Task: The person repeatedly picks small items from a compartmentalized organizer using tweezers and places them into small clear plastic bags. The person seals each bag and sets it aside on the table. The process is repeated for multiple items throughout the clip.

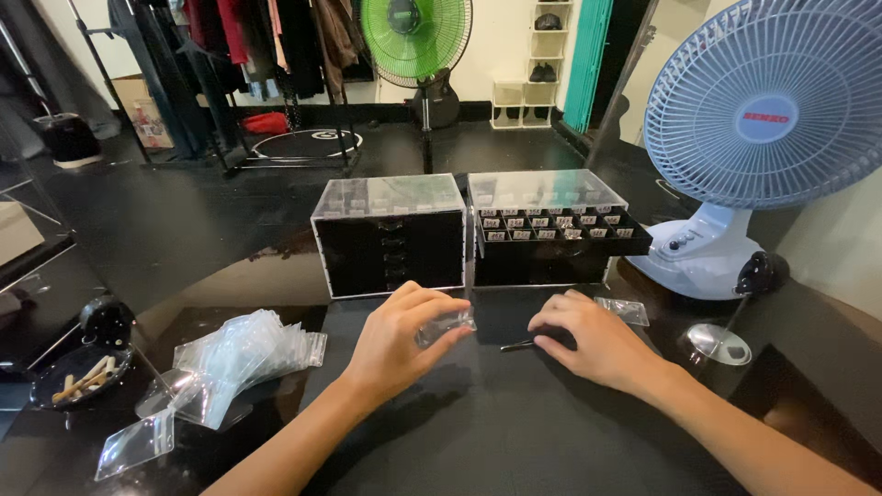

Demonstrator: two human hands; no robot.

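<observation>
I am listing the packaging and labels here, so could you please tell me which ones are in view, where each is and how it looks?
Clear zip bag: small, transparent, held in the left hand.
Pile of bags: clear, flat, left on the table.
Single bag: clear, beyond the right hand.
Drawer labels: small white tags, in the open drawer.
Fan badge: round, blue.

Both hands, left [397,342] and right [593,342], and forearms are bare: no sleeves, rings or watch.
</observation>
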